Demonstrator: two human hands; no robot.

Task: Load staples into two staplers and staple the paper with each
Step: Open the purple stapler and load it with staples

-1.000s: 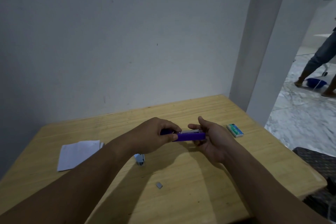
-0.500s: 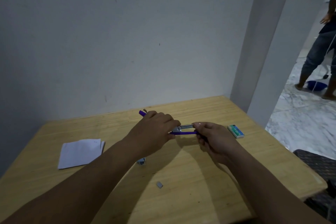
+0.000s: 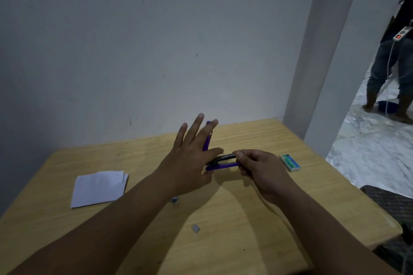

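A purple stapler (image 3: 223,165) is held above the wooden table (image 3: 257,236), its purple lid (image 3: 207,140) swung up and its metal magazine (image 3: 224,157) exposed. My right hand (image 3: 257,167) grips the stapler's front end. My left hand (image 3: 190,158) has its fingers spread flat against the raised lid, thumb by the hinge. A second small stapler (image 3: 174,199) peeks out from under my left forearm, mostly hidden. A short grey staple strip (image 3: 196,227) lies on the table. White folded paper (image 3: 99,187) sits at the left.
A green and white staple box (image 3: 289,162) lies right of my right hand. The table stands against a white wall and pillar. A person (image 3: 388,69) stands in the doorway at right. A dark woven seat (image 3: 391,205) is by the table's right edge.
The stapler's lid has swung from shut to fully up. My left hand went from gripping the rear end to spread fingers against the lid. My right hand kept its hold.
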